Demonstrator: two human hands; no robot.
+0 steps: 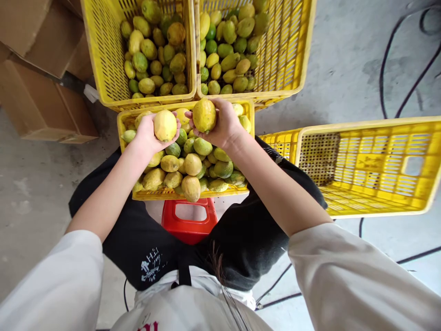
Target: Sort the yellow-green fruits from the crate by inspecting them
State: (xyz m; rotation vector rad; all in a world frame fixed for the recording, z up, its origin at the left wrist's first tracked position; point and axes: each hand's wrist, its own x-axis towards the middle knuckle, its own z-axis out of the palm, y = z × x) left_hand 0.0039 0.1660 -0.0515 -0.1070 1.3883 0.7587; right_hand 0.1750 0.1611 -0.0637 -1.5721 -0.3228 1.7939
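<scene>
My left hand (150,136) cradles a pale yellow lemon (165,125), palm turned up. In my right hand (224,123) is a darker, speckled yellow lemon (204,115), its fingers curled behind and under the fruit. Both hands are over a yellow crate (252,120) heaped with yellow and green lemons, and the two held fruits are apart. Among the heap, a round tan-yellow lemon (191,188) lies at the near rim. The undersides of the held lemons are hidden by my palms.
Two yellow crates, one at back left (99,55) and one at back right (303,59), contain more lemons. Another yellow crate (375,193) lies to the right. A red stool (189,234) stands between my legs. Cardboard boxes (44,105) are at left; black cables (383,78) cross the floor.
</scene>
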